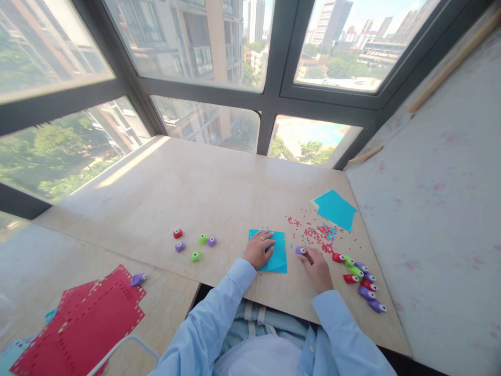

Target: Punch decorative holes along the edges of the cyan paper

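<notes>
2 bare hands are at the near side of the desk [230,209], their forearms cut off from view by the lower edge. The left hand [259,249] covers the left middle part of a blue sheet [279,258], so whatever lies beneath its palm is hidden; small holes show along the sheet's top edge. The right hand's fingers hide the back end of a purple punch [300,250], leaving its eye-marked front visible. At the lower left, red sheets [94,318] overlap pale blue paper that the left edge cuts off, and a white cable [125,339] runs out at the bottom. The red and blue paper dots [321,233] are too many and too small to count.

The left hand lies palm down with its fingers reaching forward, slightly spread. The right hand [318,270] is bent inward, pinching the purple punch between thumb and fingers just right of the blue sheet, apart from it. Beyond that hand sits a cluster of red, green and purple punches [356,271]; 5 more punches [195,256] stand left of the left hand.
</notes>
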